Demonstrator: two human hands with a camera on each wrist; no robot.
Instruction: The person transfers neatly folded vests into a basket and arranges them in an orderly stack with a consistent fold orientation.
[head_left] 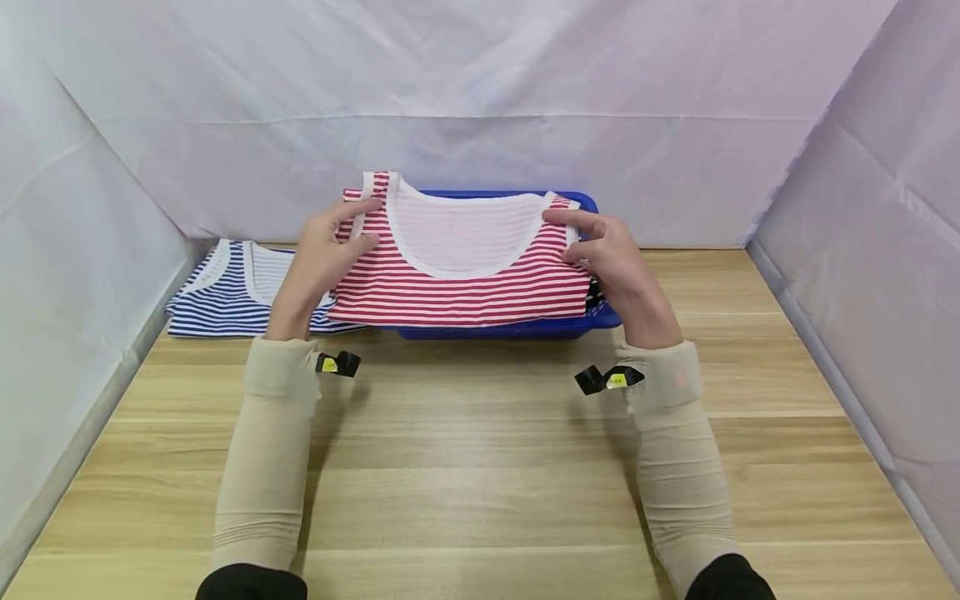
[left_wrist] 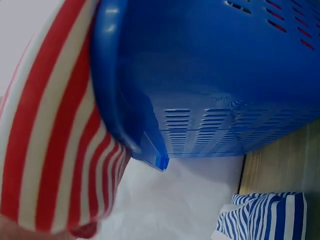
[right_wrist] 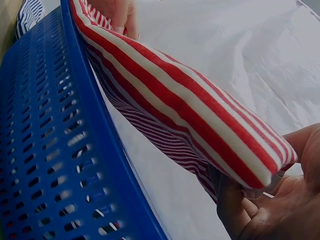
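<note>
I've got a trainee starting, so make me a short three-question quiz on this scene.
1. What colours are the stripes on the held top?
2. Which is nearer the blue-striped top: the left hand or the right hand?
3. True or false: the blue-striped top lies inside the basket.

Key:
1. Red and white.
2. The left hand.
3. False; it lies on the table.

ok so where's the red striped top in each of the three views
Head: the red striped top is just above the middle, pinched between both hands.
Left wrist: the red striped top fills much of the left side.
Right wrist: the red striped top slants from upper left to lower right.
Shared landmark: the blue basket.
</note>
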